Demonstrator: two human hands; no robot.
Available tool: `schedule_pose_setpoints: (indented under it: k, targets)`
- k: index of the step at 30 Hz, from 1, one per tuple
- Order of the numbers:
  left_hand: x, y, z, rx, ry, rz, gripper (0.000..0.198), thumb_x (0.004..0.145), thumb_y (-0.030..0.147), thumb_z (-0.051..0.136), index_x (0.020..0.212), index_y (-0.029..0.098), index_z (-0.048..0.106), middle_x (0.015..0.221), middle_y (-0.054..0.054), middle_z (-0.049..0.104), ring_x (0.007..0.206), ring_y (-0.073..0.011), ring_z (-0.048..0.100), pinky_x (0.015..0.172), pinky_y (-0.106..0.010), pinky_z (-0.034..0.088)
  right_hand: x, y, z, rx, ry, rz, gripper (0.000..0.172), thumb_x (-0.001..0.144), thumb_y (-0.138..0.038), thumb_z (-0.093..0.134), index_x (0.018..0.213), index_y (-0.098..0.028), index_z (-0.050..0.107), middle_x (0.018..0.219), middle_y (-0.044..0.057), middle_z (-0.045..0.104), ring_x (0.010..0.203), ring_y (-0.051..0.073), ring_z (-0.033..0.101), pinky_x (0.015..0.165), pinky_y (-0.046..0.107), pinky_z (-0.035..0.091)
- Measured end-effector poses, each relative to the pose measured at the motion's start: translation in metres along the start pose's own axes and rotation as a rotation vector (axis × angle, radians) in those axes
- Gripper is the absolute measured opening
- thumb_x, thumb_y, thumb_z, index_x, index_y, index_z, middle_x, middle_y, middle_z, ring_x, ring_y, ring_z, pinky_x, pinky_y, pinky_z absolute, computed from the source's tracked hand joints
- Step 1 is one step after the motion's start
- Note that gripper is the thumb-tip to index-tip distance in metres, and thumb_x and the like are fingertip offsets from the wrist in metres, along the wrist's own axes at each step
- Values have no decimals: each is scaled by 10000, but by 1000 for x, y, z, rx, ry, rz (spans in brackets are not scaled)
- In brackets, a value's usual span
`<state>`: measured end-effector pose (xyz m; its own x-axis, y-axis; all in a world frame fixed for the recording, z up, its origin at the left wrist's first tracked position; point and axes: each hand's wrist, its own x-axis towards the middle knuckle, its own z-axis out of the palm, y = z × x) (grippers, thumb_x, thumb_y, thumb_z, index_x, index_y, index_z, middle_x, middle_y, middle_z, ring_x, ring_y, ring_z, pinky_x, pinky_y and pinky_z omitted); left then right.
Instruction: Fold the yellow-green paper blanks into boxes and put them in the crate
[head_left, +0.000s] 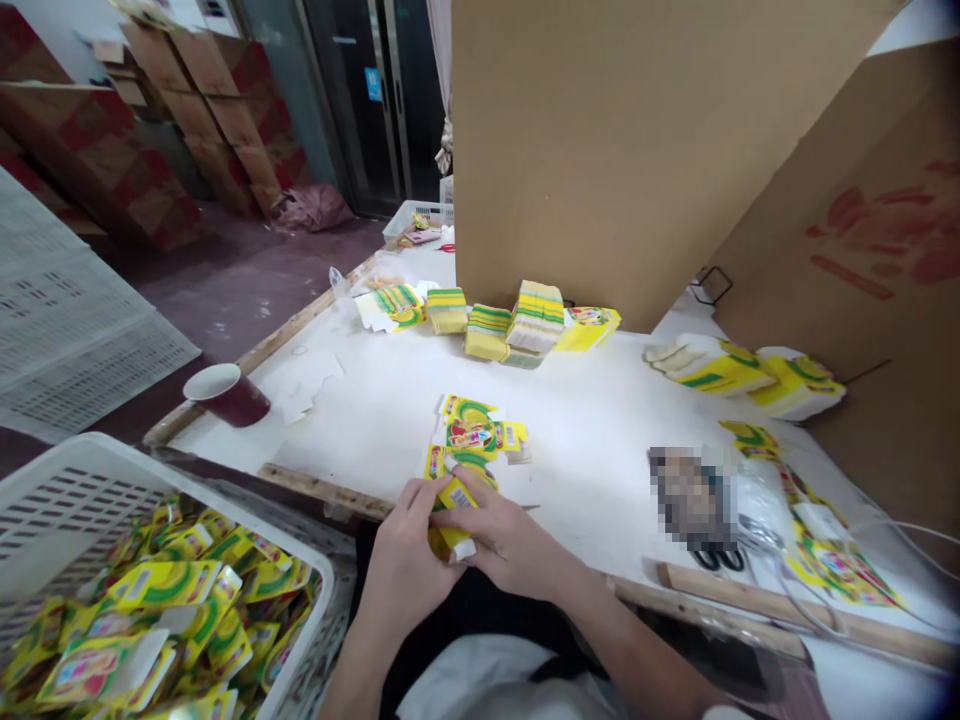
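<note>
My left hand [409,565] and my right hand [517,550] meet near the table's front edge, both closed around a small yellow carton [456,497]. A barcode shows on its upper face, and white flaps stick out at its ends. Fingers hide much of its sides. Just beyond my hands, flat unfolded yellow-and-green cartons [471,428] with fruit pictures lie on the white table [375,410]. To my left, a white plastic basket [300,548] holds many yellow cartons [161,585].
Carton stacks [536,310] stand along a large cardboard sheet [585,150]. More carton bundles [712,365] lie at the right, near scissors [716,558] and a white cable [817,605]. A dark red cup [229,393] lies tilted at the left edge. Boxes [225,110] are piled behind.
</note>
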<state>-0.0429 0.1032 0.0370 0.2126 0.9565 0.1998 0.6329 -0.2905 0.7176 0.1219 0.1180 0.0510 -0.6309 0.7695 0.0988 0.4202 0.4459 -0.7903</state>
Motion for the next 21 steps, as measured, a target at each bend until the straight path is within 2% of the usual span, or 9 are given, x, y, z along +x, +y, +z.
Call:
schedule_pose_setpoints:
  k: [5,11,16,21]
  targets:
    - [0,-1,3,-32,0,-14,582,584,93,573,1151,184,478,1051,-66,550,986,-219,575,872,-361,490,0,2,6,-7,31,4,501,686,45,497,1098,-191,660,1374,144,438,1357,219,309,1075,362,307]
    - [1,2,2,-61,26,-28,533,601,115,581,1123,186,497,994,-58,568,907,-210,602,809,-349,519,1,1,7,19,111,-9,484,664,83,463,972,-201,704,1370,110,471,1352,207,322,1061,378,332]
    - [1,1,1,-26,49,11,528,616,145,599,1134,173,500,1012,-74,578,926,-218,605,817,-351,517,1,-2,7,10,63,-27,484,699,50,478,1053,-221,666,1402,95,415,1377,209,264,1073,387,313]
    - [-1,1,0,-21,86,6,563,605,128,584,1154,168,465,1051,-89,595,962,-228,609,837,-360,511,1,-7,6,45,102,-36,586,684,26,481,1238,-162,482,1384,145,407,1385,190,220,1099,399,270]
